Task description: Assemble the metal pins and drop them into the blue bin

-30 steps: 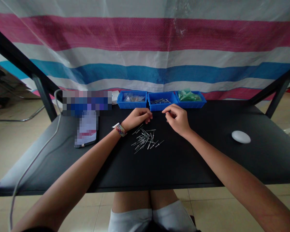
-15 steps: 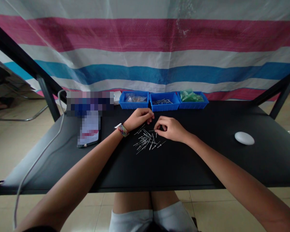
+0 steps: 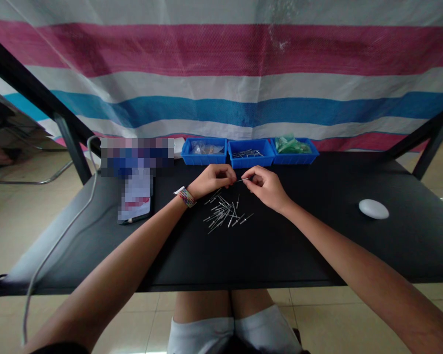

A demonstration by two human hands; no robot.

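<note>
Between the fingertips of my right hand (image 3: pixel 266 188) is a thin metal blind rivet (image 3: pixel 239 180), pinched and lying roughly level. Its left end meets the fingertips of my left hand (image 3: pixel 214 180), whose fingers are curled closed; whatever lies inside them is hidden. Both hands are just above the black table, in front of the blue bins. Below them a loose pile of silver blind rivets (image 3: pixel 222 214) is spread on the tabletop, pointing in different directions.
Three blue bins stand along the back: the left bin (image 3: pixel 204 160) has clear plastic bags, the middle bin (image 3: pixel 251 162) metal rivets, the right bin (image 3: pixel 296 159) green plastic. A phone (image 3: pixel 136 216) and white cable (image 3: pixel 61 233) are left; a white oval object (image 3: pixel 373 209) is right.
My right hand has risen from the pile's upper edge, carrying a rivet away from me to my left fingertips. My left hand has stayed nearly in place.
</note>
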